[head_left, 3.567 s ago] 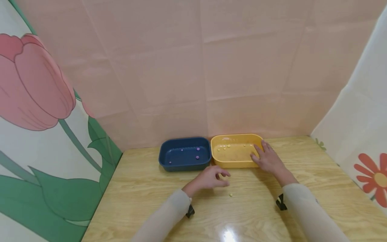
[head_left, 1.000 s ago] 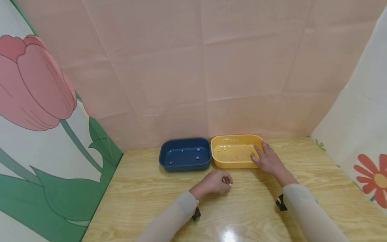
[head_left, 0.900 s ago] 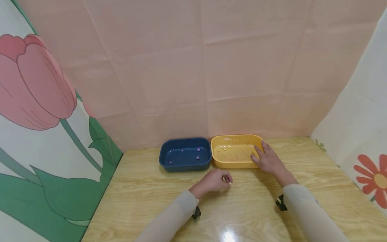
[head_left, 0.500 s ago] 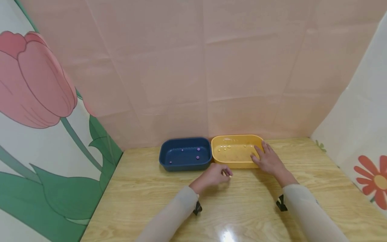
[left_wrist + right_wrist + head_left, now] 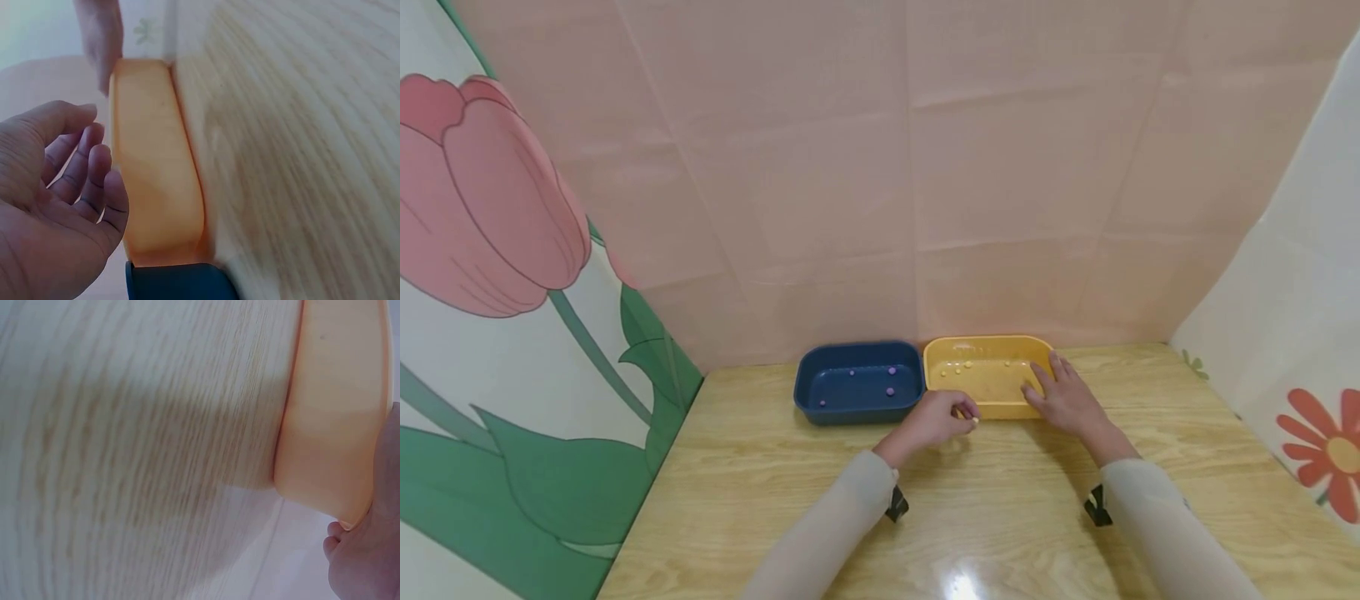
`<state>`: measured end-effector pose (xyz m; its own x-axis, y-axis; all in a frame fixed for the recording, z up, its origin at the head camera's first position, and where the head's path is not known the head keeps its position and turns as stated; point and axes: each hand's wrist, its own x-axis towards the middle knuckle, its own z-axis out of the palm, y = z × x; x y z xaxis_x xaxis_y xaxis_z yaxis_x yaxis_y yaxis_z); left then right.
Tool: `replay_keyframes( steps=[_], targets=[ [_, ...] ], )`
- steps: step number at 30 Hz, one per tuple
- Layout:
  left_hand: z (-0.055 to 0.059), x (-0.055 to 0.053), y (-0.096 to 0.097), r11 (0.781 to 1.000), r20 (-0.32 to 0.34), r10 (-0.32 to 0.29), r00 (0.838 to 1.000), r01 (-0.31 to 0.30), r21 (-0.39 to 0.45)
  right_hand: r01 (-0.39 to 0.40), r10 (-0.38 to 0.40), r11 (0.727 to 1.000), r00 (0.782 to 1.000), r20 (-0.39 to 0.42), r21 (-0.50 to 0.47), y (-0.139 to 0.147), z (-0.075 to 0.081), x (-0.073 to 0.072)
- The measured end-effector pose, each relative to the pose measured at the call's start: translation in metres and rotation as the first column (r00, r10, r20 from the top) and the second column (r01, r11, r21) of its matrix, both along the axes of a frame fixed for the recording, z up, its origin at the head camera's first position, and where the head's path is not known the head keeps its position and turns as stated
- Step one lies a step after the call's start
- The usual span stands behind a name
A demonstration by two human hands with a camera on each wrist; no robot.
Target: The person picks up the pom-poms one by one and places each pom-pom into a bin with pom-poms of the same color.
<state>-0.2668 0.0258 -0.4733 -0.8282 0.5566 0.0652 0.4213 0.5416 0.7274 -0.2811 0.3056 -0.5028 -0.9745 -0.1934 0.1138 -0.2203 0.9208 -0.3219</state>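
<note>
My left hand (image 5: 934,418) pinches a small pale-yellow ball (image 5: 976,422) between thumb and fingertips, just over the near rim of the yellow tray (image 5: 988,410). In the left wrist view, the ball itself is hidden by the curled fingers (image 5: 75,175). My right hand (image 5: 1067,405) grips the right end of this tray, fingers over its rim. The right wrist view shows fingertips (image 5: 334,539) bent round the tray's outer corner. Several small yellow balls (image 5: 967,364) lie on the tray's floor.
A dark blue tray (image 5: 859,417) stands against the yellow tray's left end, with several small purple balls (image 5: 891,392) inside. Both sit on a wood-grain table (image 5: 760,500), close to a pink backdrop (image 5: 820,208). Printed flower panels (image 5: 497,200) flank the table.
My left hand has picked the small yellow ball off the table and carried it forward to the yellow tray's near rim. The right hand has stayed on the tray.
</note>
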Motion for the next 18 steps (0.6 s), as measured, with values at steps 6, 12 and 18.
replay_keyframes(
  steps=[6,12,18],
  targets=[
    [0.007,-0.003,0.004,1.000,0.006,0.007,1.000,-0.007,0.023,0.013,-0.013,1.000,1.000,-0.011,0.008,0.000,-0.001,0.000],
    [0.010,-0.008,0.008,0.998,0.025,0.019,1.000,-0.020,0.053,0.012,-0.012,1.000,1.000,-0.014,0.009,0.000,0.000,0.000],
    [0.011,-0.019,0.013,0.998,-0.038,0.021,0.999,-0.019,0.060,0.013,-0.012,0.999,1.000,-0.023,0.032,0.000,0.000,-0.001]
  ],
)
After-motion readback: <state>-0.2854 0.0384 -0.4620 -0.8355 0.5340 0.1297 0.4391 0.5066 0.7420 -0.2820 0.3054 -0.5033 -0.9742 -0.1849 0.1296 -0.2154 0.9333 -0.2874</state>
